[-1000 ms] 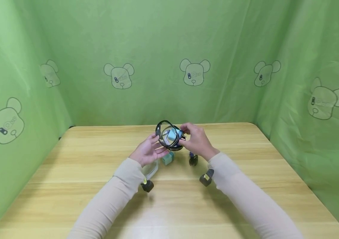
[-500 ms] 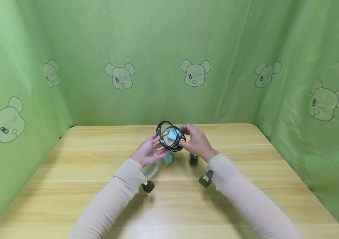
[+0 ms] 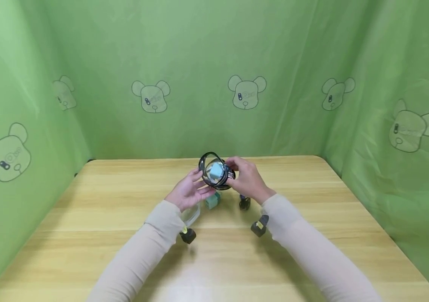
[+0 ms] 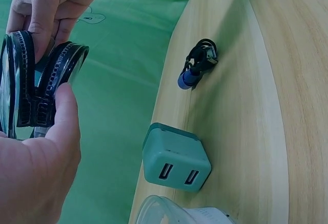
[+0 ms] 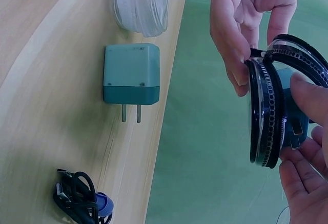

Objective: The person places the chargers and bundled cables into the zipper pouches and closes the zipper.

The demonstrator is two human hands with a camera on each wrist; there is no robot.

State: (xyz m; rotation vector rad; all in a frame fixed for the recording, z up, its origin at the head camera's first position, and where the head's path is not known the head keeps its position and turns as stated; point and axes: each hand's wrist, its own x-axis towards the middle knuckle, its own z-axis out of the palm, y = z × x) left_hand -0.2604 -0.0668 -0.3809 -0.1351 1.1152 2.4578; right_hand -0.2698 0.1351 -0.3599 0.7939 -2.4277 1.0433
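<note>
Over the table, my left hand holds a small round clear zip pouch with black edging, thumb and fingers at its hinge side. The pouch stands open, its two halves spread apart. From the other side my right hand pinches a teal plug charger between the halves, thumb on one side and fingers beneath. Its metal prongs point toward the right hand's fingers. In the head view the charger shows pale blue through the clear pouch wall.
Below the hands, another teal charger with two USB ports lies on the wooden table. Beside it are a black cable bundle with a blue tie and a clear round item. Green curtains surround the table.
The charger in my right hand has turned and shifted slightly left, deeper between the pouch halves. My left hand and the pouch have stayed nearly still.
</note>
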